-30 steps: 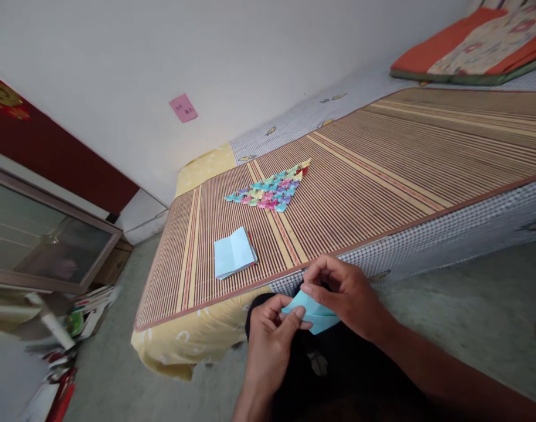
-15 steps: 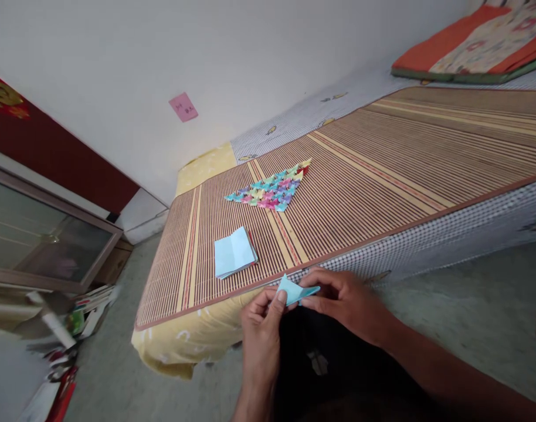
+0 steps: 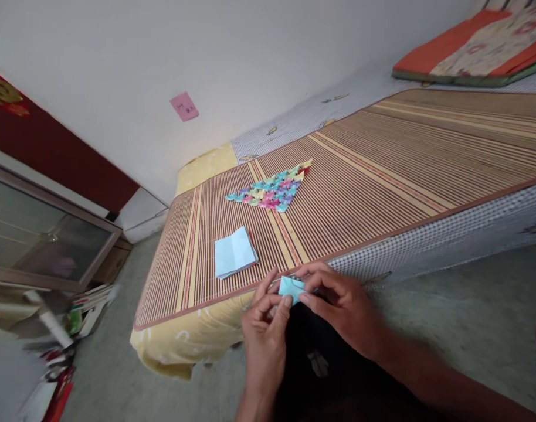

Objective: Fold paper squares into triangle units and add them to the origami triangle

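A small piece of light blue folded paper (image 3: 291, 288) is pinched between my two hands, just off the near edge of the bed. My left hand (image 3: 267, 316) grips its left and lower side, thumb in front. On the right side, my right hand (image 3: 338, 299) presses it between thumb and fingers, hiding part of it. Beyond them on the striped mat lies a stack of light blue paper sheets (image 3: 235, 252), creased across the middle. Farther back, many small multicoloured folded paper pieces (image 3: 270, 189) are laid out in a triangle.
The bed carries a striped bamboo mat (image 3: 360, 170) over a yellow sheet (image 3: 197, 340). Folded orange and floral bedding (image 3: 470, 50) lies at the far right. A pink note (image 3: 184, 106) is on the wall. At left stand a glass-fronted cabinet (image 3: 43, 234) and clutter (image 3: 52, 328) on the floor.
The blue paper's raised pointed flap has been folded down, so it now looks flatter and more compact. My right hand has moved slightly left, closer to my left hand.
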Available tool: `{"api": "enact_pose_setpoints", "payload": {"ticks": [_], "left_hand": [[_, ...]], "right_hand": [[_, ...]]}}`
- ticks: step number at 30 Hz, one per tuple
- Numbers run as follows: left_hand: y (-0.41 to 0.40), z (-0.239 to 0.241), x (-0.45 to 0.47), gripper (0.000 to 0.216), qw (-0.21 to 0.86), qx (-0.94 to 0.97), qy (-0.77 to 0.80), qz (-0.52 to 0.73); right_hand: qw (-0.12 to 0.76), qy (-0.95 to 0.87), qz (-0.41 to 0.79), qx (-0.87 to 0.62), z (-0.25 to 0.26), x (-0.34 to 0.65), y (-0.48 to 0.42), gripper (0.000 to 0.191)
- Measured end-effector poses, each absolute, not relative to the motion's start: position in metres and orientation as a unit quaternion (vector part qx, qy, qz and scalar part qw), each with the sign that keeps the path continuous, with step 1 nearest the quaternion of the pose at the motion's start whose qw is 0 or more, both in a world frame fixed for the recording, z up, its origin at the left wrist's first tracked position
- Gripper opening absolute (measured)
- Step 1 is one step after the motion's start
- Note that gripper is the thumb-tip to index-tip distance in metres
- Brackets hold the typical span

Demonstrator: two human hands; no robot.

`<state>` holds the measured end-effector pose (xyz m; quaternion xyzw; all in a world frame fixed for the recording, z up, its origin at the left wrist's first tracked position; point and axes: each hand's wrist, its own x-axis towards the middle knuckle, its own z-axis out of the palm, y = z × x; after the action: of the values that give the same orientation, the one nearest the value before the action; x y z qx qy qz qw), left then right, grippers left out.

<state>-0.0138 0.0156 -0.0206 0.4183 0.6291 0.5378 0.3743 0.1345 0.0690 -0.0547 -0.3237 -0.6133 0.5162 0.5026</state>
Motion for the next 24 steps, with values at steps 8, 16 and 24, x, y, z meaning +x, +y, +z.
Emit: {"api": "enact_pose_setpoints", "payload": {"ticks": [8, 16, 24], "left_hand": [[0.013, -0.027, -0.013, 0.022, 0.420, 0.382, 0.613, 0.549], [0.013, -0.037, -0.011, 0.019, 0.458, 0.304, 0.578, 0.603], [0.014, -0.042, -0.009, 0.022, 0.477, 0.267, 0.554, 0.628]], "right_hand": [[0.511, -0.640, 0.460, -0.343, -0.050, 0.131, 0.068, 0.017], [0.508, -0.648, 0.436, -0.363, -0.052, 0.130, 0.068, 0.018], [0.503, -0.650, 0.439, -0.362, -0.049, 0.130, 0.070, 0.018]]}}
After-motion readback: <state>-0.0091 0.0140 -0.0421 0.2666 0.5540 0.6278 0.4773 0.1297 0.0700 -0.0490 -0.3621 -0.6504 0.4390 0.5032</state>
